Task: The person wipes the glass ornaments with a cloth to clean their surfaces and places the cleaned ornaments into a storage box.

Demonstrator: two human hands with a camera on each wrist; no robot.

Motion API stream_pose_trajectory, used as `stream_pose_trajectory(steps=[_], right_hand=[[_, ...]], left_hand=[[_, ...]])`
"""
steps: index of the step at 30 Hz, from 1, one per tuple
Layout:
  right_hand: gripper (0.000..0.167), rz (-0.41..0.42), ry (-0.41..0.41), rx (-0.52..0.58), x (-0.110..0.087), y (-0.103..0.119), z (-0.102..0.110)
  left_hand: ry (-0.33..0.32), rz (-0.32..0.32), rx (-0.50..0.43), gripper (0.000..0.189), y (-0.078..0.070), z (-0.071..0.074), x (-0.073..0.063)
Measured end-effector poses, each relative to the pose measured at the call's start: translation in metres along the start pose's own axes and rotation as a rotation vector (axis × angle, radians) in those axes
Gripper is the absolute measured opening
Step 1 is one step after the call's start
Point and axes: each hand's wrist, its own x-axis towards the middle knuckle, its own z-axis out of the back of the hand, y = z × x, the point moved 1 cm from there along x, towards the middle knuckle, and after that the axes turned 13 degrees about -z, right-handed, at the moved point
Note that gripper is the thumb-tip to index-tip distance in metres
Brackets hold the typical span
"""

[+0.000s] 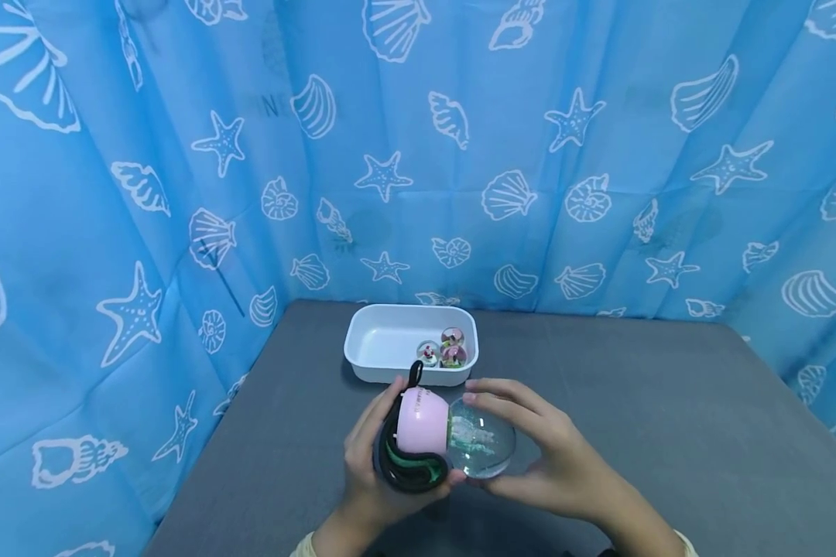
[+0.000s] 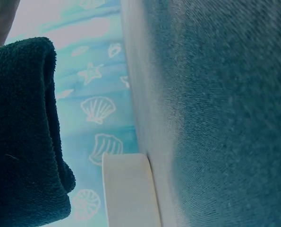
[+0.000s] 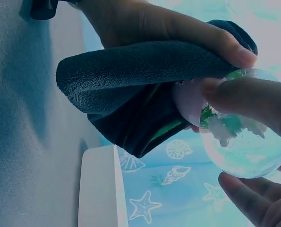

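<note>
A snow globe (image 1: 484,441) lies tilted on its side between the two hands in the head view, its pink base (image 1: 421,422) to the left. My left hand (image 1: 365,464) grips that base through a dark cloth (image 1: 412,473) with a green stripe. Fingers and thumb of my right hand (image 1: 543,445) curl round the clear ball. White and green figures show inside the ball (image 3: 244,146) in the right wrist view. Folds of the cloth (image 2: 22,137) hang at the left of the left wrist view, where the globe is hidden.
Beyond the hands stands a white tray (image 1: 379,373) on the grey table (image 1: 634,402). Several small clear balls (image 1: 453,356) with figures inside sit in its right end. A blue curtain (image 1: 418,209) with shell prints hangs behind the table and along its sides.
</note>
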Motion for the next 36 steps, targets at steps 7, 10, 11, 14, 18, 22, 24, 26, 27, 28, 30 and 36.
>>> stream_pose_trajectory(steps=[7,10,11,14,18,22,24,26,27,28,30,36], right_hand=[[0.088,-0.012,0.004,0.035,0.0,0.0,0.0],[0.088,-0.023,0.002,0.091,0.0,-0.002,0.0],[0.087,-0.034,0.005,0.112,0.0,-0.004,0.0],[0.087,-0.102,0.015,0.146,-0.001,-0.007,0.001],[0.083,-0.212,0.047,0.208,-0.003,-0.01,0.001],[0.071,-0.317,0.07,0.325,-0.003,-0.01,0.0],[0.065,-0.354,0.078,0.379,-0.002,-0.011,-0.001],[0.057,-0.381,0.084,0.417,-0.001,-0.011,-0.001],[0.053,-0.384,0.096,0.442,0.0,-0.012,-0.002],[0.048,-0.4,0.111,0.472,0.0,-0.012,-0.002],[0.037,-0.445,0.162,0.562,0.002,-0.014,-0.002],[0.032,-0.587,0.295,0.77,0.003,-0.019,-0.002]], left_hand=[[0.009,0.019,-0.015,0.101,0.0,0.0,-0.001],[0.007,0.009,-0.019,0.1,-0.001,-0.001,0.0],[0.008,0.003,-0.016,0.1,-0.001,-0.001,0.001],[0.012,-0.014,-0.005,0.1,-0.002,-0.001,0.002],[0.016,-0.026,0.009,0.1,-0.003,0.0,0.002],[0.029,-0.035,0.008,0.102,-0.005,-0.001,0.001],[0.035,-0.035,0.003,0.103,-0.005,-0.001,0.001],[0.036,-0.039,-0.003,0.103,-0.005,-0.001,0.001],[0.034,-0.04,-0.005,0.103,-0.005,-0.001,0.001],[0.034,-0.045,0.0,0.104,-0.005,-0.001,0.001],[0.037,-0.058,0.003,0.105,-0.004,-0.001,0.002],[0.054,-0.079,0.019,0.108,-0.002,0.0,0.003]])
